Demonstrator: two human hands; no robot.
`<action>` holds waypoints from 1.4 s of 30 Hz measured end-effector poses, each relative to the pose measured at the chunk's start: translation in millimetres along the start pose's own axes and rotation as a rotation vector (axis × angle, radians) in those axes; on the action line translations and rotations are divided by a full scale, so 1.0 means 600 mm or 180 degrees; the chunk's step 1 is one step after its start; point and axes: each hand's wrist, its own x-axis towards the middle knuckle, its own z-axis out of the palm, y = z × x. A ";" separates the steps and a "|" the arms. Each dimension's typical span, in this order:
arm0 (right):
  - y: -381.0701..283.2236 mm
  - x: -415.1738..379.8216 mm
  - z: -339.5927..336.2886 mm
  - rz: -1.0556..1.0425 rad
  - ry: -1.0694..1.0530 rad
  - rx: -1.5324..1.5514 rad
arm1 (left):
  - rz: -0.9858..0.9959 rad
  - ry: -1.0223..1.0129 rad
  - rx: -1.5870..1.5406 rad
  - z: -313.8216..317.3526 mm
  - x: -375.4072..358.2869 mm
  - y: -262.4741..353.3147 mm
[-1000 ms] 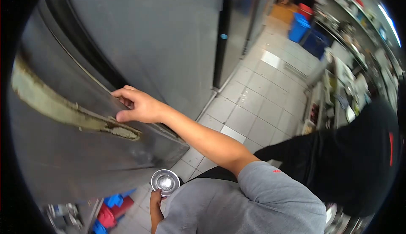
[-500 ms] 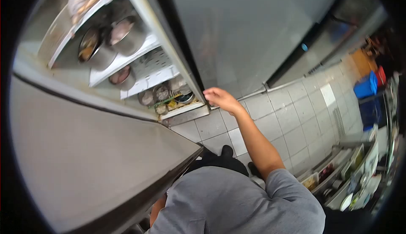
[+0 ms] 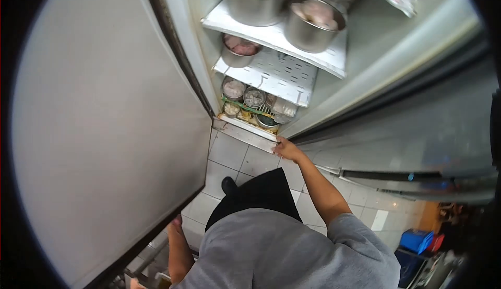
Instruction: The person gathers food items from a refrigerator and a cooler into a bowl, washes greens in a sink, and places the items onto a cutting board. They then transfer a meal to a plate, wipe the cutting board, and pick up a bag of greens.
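Note:
My left hand (image 3: pixel 176 221) is at the lower edge of the wide grey fridge door (image 3: pixel 109 116); the door hides most of its fingers. With nothing visible in it, my right hand (image 3: pixel 286 149) has loosely bent fingers, near the bottom right corner of the open fridge's frame (image 3: pixel 250 135). Inside, metal pots (image 3: pixel 255 9) with food stand on a white shelf (image 3: pixel 266 34). A smaller pot (image 3: pixel 239 59) with pinkish pieces sits on the perforated shelf (image 3: pixel 289 74) below. Several round containers (image 3: pixel 254 99) and a clear package (image 3: pixel 284 108) are at the bottom.
A closed grey door (image 3: pixel 412 122) stands to the right. Below is a tiled floor (image 3: pixel 228 149) with my dark shoe (image 3: pixel 228 185) on it. Blue bins (image 3: pixel 416 241) and a red one (image 3: pixel 436 242) are at the lower right. Something skin-coloured shows at the bottom left edge.
The view has turned left, bringing the fridge interior to the centre. My left hand has come into sight at the door edge. My right hand appears lower, still near the frame.

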 end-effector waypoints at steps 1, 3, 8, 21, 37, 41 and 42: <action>-0.026 0.008 -0.015 0.0100 -0.0009 -0.0175 | 0.0019 0.0145 -0.0037 -0.043 0.032 0.004; -0.018 0.062 -0.038 -0.0277 0.0139 -0.0877 | 0.0235 0.0466 0.0001 -0.030 0.022 0.007; -0.057 0.209 -0.085 -0.1539 0.0957 -0.1377 | 0.0669 0.1042 -0.0930 -0.066 0.020 -0.050; -0.110 0.510 -0.192 -0.0727 0.3242 -0.2677 | -0.0613 0.0701 0.2189 -0.107 -0.025 -0.578; -0.064 0.602 -0.277 -0.0506 0.3758 -0.2677 | -0.0654 0.0096 0.2864 -0.169 0.184 -0.599; -0.055 0.610 -0.290 -0.0463 0.3775 -0.2670 | -0.0661 0.0338 0.3059 -0.170 0.197 -0.593; -0.057 0.614 -0.292 -0.0476 0.3770 -0.2693 | -0.0669 0.0341 0.3054 -0.178 0.205 -0.595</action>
